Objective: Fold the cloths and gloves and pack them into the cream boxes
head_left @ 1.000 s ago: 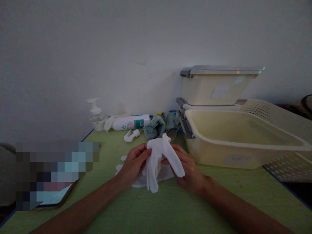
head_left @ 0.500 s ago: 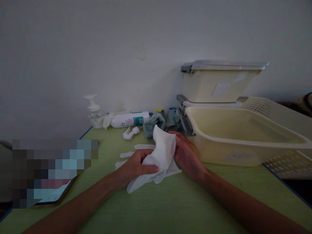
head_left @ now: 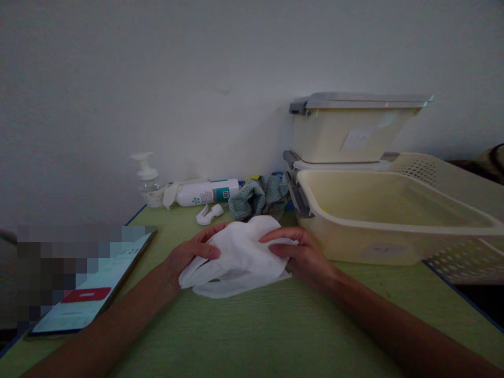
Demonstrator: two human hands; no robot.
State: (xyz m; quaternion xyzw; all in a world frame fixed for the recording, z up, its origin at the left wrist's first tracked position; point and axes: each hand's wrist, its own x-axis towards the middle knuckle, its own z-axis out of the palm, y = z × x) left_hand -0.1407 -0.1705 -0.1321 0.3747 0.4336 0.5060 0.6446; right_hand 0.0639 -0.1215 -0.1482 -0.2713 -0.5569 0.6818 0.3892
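A white glove [head_left: 236, 257] lies in a loose heap on the green table [head_left: 252, 336]. My left hand [head_left: 189, 254] rests on its left side with the thumb pressed onto the fabric. My right hand [head_left: 295, 252] lies on its right side, fingers flat over the cloth. Both hands press the glove down against the table top.
A cream open tub [head_left: 378, 220] stands to the right, with a lidded box [head_left: 354, 128] behind it and a perforated basket [head_left: 452, 184] further right. A pump bottle [head_left: 147, 181], a lying spray bottle [head_left: 207, 193], a white spray nozzle [head_left: 208, 214] and a teal cloth [head_left: 258, 197] line the wall. A phone [head_left: 84, 299] lies at the left.
The glove, held up in both hands a second ago, has been brought down and flattened on the table. My view has shifted slightly and the phone screen shows more.
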